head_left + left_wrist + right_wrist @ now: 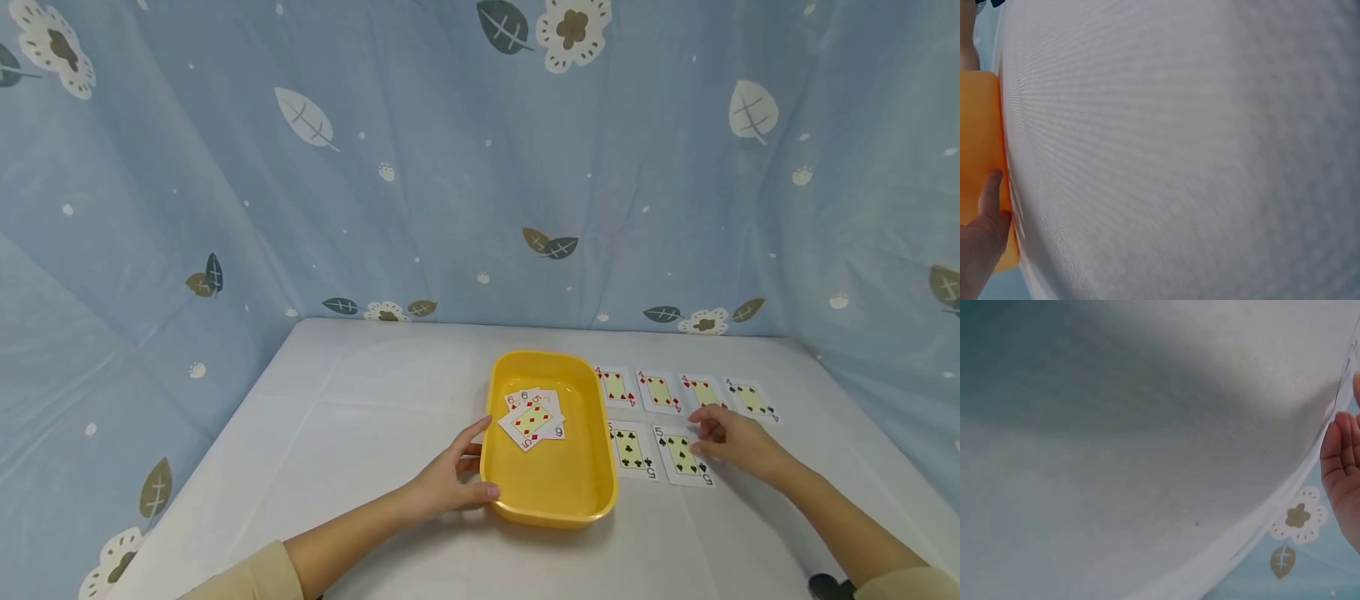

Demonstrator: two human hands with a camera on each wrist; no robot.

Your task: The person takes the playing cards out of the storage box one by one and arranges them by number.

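A yellow plastic tray [555, 492] stands in the middle of the white table. My left hand [450, 479] rests against its left side in the head view, index finger and thumb stretched to the rim. Inside the tray lies a small fanned pile of playing cards, a five of diamonds [531, 420] on top. Over the right edge of a face-up five of spades [681, 458] is my right hand [738, 442], fingers loosely bent and no card seen between them. A five of clubs [630, 450] lies between that card and the tray.
Behind the fives runs a row of fours, including a four of diamonds [660, 392] and a black four [752, 400] at the right end. The tray's right wall stands close beside the cards. Blue patterned curtain [450, 208] hangs behind the table [375, 392].
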